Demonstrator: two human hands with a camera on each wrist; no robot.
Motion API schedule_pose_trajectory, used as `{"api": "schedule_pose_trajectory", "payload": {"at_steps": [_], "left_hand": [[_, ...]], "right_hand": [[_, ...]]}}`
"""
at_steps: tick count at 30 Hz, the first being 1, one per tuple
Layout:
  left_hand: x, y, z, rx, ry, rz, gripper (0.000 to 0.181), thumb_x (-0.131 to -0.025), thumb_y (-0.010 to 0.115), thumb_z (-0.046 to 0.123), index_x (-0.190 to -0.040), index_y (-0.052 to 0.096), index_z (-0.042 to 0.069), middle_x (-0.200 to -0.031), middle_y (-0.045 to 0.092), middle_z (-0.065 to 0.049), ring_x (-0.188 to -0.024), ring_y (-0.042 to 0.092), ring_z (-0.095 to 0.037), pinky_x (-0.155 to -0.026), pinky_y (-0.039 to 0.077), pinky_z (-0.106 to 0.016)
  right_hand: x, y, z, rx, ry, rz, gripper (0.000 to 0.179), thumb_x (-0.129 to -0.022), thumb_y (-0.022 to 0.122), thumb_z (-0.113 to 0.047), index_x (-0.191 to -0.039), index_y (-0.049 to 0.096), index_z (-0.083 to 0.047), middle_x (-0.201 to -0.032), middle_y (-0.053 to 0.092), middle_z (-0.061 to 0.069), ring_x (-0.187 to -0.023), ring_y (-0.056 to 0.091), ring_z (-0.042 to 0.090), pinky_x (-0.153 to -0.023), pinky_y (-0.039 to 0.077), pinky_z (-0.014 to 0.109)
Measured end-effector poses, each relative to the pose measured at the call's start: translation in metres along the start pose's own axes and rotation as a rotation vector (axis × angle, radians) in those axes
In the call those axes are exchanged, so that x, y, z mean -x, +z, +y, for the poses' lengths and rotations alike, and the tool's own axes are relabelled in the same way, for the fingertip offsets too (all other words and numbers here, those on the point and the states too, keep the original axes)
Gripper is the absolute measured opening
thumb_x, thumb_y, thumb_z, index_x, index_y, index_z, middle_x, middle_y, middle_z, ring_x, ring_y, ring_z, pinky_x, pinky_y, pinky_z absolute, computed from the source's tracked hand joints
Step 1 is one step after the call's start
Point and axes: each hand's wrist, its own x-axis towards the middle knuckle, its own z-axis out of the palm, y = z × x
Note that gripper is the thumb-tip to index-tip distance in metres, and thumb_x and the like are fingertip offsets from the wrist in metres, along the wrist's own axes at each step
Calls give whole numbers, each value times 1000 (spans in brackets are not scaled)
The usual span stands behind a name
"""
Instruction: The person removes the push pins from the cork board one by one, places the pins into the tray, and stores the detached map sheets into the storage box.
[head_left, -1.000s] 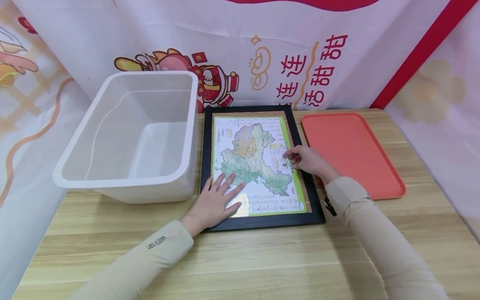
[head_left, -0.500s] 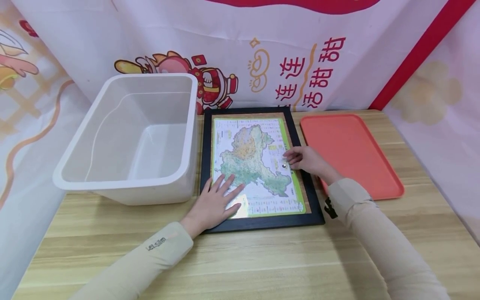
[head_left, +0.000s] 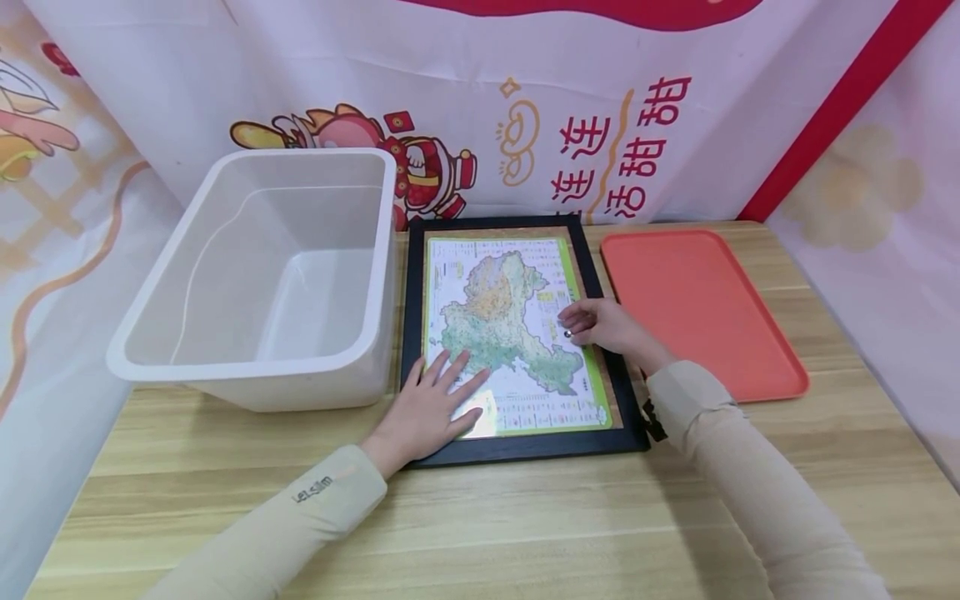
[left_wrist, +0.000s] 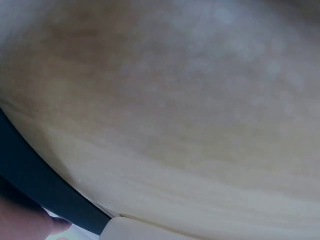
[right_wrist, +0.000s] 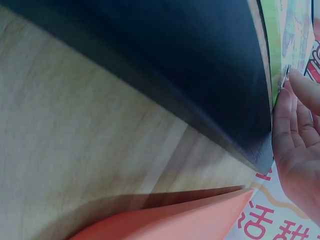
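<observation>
A map sheet [head_left: 491,296] with a green border lies inside a black frame [head_left: 525,450], over a brown backing that shows round its edges. My left hand [head_left: 431,412] rests flat with spread fingers on the lower left of the map and frame. At the map's right side my right hand [head_left: 603,325] has curled fingers, thumb and forefinger close together at a small shiny silver round thing [head_left: 567,334]. In the right wrist view the thumb [right_wrist: 305,90] and fingertips meet right at the map's surface. Only a bit of the left hand [left_wrist: 22,222] shows in the left wrist view.
A deep white tub [head_left: 247,367] stands just left of the frame. To the right, an orange-red tray [head_left: 697,308] lies flat on the wooden table [head_left: 525,533]. Behind hangs a white printed cloth [head_left: 465,67]. A small black item [head_left: 654,421] shows by the right cuff.
My right hand has shifted slightly left and toward me, its fingertips closing in round the small shiny thing. My left hand stays flat in place.
</observation>
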Motion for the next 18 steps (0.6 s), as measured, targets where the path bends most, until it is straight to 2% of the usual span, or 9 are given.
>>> {"api": "schedule_pose_trajectory", "payload": {"at_steps": [10, 18], "left_hand": [[0, 0, 0, -1, -6, -7, 58, -99, 31, 54, -152, 21, 33, -162, 14, -6, -149, 14, -35, -118, 13, -59], [0, 0, 0, -1, -2, 1, 58, -99, 32, 54, -152, 22, 33, -162, 15, -6, -149, 14, -35, -118, 14, -59]], "right_hand": [[-3, 6, -1, 47, -15, 53, 26, -88, 65, -1, -113, 64, 0, -107, 63, 17, -94, 58, 23, -77, 49, 24], [-3, 6, -2, 56, -30, 59, 21, -87, 65, 1, -108, 65, 2, -100, 63, 16, -88, 55, 21, -72, 47, 21]]}}
